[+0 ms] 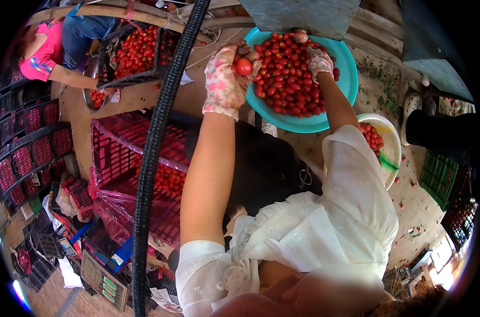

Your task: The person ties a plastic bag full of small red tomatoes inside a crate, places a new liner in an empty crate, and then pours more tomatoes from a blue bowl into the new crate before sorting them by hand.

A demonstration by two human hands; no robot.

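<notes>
My left hand [225, 79], in a white glove with pink print and soiled fingers, is closed round a few red cherry tomatoes [243, 66] at the left rim of a wide turquoise basin [347, 79]. The basin holds a heap of small red tomatoes [290, 84]. In a similar glove, my right hand [320, 62] reaches over the heap on its right side. Its fingertips sit down among the fruit, so whether they grip any cannot be made out. Below the basin, a white bucket [392, 153] holds more tomatoes.
A plastic-lined magenta crate [118, 142] with tomatoes stands at my left, behind a dark braided cord [158, 132]. Upper left, a person in pink [44, 50] reaches to a metal bowl [92, 74] by a black crate of tomatoes [163, 58]. Stacked crates [39, 148] line the left; a green crate [439, 177] is right.
</notes>
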